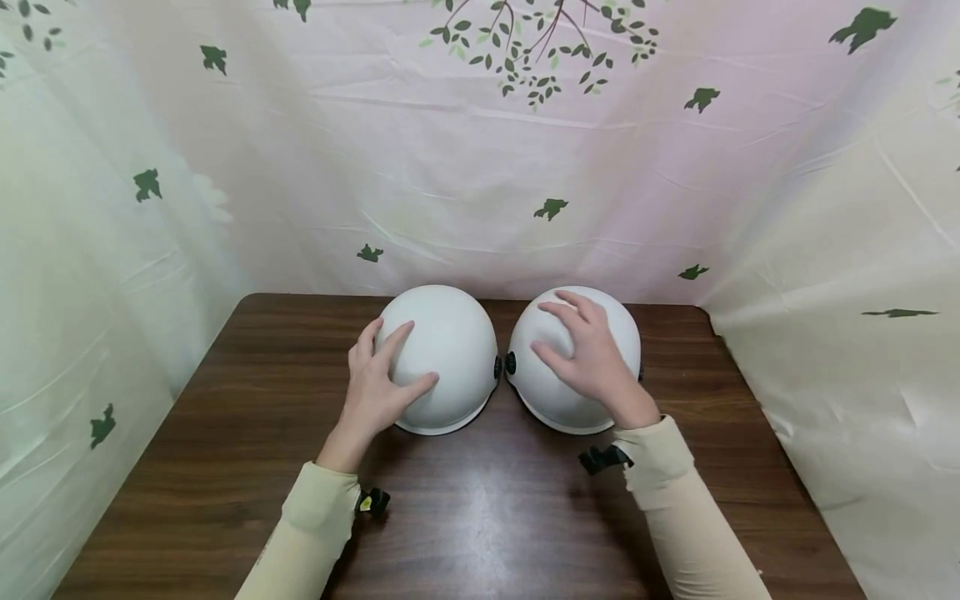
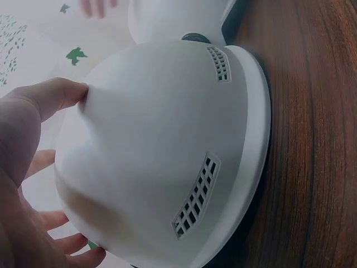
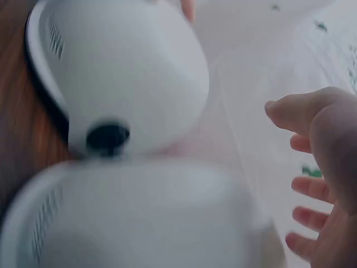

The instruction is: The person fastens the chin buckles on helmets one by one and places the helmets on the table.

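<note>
Left helmet (image 1: 453, 350) and right helmet (image 1: 557, 402) near the table's (image 1: 480, 508) far edge: left hand (image 1: 375, 383) splayed against its dome, right hand (image 1: 592, 350) spread, clear; shells likely stiff, light, slick, best gripped by rims (image 2: 257, 111).

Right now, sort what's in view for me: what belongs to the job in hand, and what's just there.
Part of the job:
- left white helmet
- left hand, touching that helmet
- right white helmet
- right hand, over that helmet but apart from it

Just there:
- wooden table
- printed curtain
- black device at the right wrist
</note>
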